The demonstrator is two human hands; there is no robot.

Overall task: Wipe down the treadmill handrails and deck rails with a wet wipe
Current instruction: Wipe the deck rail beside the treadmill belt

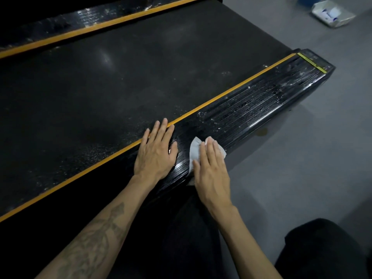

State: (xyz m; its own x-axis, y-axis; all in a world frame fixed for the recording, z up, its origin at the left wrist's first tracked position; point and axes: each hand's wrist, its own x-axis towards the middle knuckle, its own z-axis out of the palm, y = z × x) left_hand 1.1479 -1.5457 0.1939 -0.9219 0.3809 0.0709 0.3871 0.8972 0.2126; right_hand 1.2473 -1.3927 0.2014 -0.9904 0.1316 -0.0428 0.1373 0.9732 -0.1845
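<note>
Grey floor (302,158) runs beside the black ribbed deck rail (251,109), where the right hand (211,178), its grip flat and straight-fingered, presses a wet wipe (196,152). Just beside it the left hand (156,152) rests flat. Beyond, white specks dot the rail; farther off lies perhaps a wipe packet (332,14).

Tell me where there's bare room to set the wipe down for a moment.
Free: the treadmill belt, between the two orange-edged rails, and the grey floor between the near deck rail and the wipe packet. Crowded: the near rail's closer stretch, where the left hand lies flat and the right hand presses the wet wipe.
</note>
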